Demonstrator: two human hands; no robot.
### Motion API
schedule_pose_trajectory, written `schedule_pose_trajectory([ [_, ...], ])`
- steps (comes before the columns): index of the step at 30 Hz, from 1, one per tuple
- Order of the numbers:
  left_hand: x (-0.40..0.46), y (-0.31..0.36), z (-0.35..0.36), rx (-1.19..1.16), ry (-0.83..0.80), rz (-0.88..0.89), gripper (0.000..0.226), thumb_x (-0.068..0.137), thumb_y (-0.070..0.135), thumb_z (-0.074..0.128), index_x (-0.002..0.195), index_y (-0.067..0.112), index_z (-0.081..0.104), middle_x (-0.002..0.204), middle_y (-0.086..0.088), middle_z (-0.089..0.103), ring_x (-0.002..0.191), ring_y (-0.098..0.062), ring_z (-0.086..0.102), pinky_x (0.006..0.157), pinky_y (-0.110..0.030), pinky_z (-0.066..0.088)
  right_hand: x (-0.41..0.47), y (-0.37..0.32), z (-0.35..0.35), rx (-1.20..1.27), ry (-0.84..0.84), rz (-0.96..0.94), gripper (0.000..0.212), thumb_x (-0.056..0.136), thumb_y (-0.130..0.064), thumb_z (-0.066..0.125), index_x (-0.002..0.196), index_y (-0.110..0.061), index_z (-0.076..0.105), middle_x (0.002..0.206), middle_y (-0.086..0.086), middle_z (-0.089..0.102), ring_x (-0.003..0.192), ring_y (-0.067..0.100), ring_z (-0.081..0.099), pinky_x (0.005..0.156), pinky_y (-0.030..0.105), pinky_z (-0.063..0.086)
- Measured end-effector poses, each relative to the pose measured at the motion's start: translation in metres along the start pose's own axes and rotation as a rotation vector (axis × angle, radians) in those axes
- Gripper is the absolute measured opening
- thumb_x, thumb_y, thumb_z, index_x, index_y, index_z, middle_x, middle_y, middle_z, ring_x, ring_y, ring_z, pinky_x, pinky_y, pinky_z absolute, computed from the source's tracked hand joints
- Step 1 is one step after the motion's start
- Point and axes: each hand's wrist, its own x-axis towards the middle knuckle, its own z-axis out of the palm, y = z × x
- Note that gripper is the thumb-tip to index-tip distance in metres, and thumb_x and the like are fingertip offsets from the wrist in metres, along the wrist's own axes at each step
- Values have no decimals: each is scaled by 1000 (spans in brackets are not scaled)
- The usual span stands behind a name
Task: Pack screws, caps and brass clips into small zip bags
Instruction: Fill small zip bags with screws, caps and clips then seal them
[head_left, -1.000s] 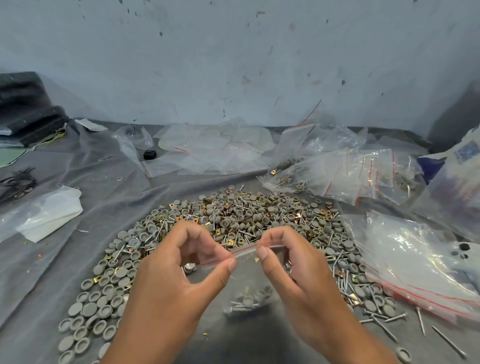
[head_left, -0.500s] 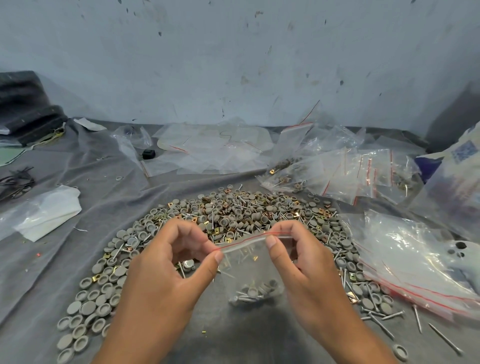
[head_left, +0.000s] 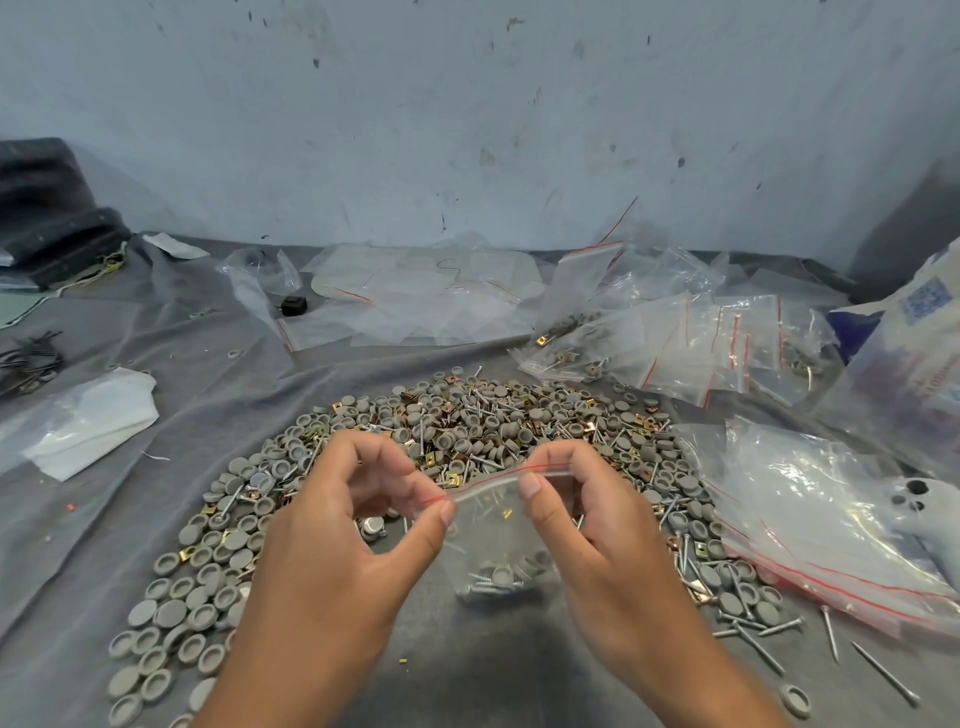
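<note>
**A:** Your left hand (head_left: 337, 525) pinched the left end of the small zip bag (head_left: 498, 540) along its red strip, thumb against forefinger. Your right hand (head_left: 587, 525) pinched the strip's right end the same way.

**B:** So where was the bag sitting?

**A:** It hung between your hands, above the grey cloth (head_left: 208, 374), with screws and caps in its bottom. The loose pile of caps, screws and brass clips (head_left: 483, 431) lay right behind it, and filled bags (head_left: 675, 343) were back right.
</note>
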Motion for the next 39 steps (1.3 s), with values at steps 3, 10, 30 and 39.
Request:
schedule_pose_trajectory([
  [3,0,2,0,23,1,24,36,80,39,81,87,30,48,85,9,73,82,-15,69,74,-29,51,0,0,0,9,1,-2,19,97,-48,49,94,-34,61,87,-16,64,83,8,61,66,15,43],
  [10,0,3,1,-46,-7,-8,37,68,54,73,94,39,51,93,14,75,91,-7,71,83,-36,52,-1,-1,0,38,-17,-23,17,97,-45,50,94,-33,61,84,-19,63,79,5,59,65,12,41],
  [30,-1,4,4,-76,-16,19,33,72,48,72,93,35,50,88,6,74,86,-15,71,72,-33,53,-2,-4,5,64,-91,-59,8,96,-44,53,99,-39,58,89,-15,65,86,10,62,69,16,41],
  [39,0,2,7,-64,-14,44,34,72,45,73,90,31,47,87,7,75,83,-15,73,71,-23,55,-2,-3,8,50,-93,-73,19,93,-53,51,99,-37,59,88,-15,65,85,11,62,69,22,43],
])
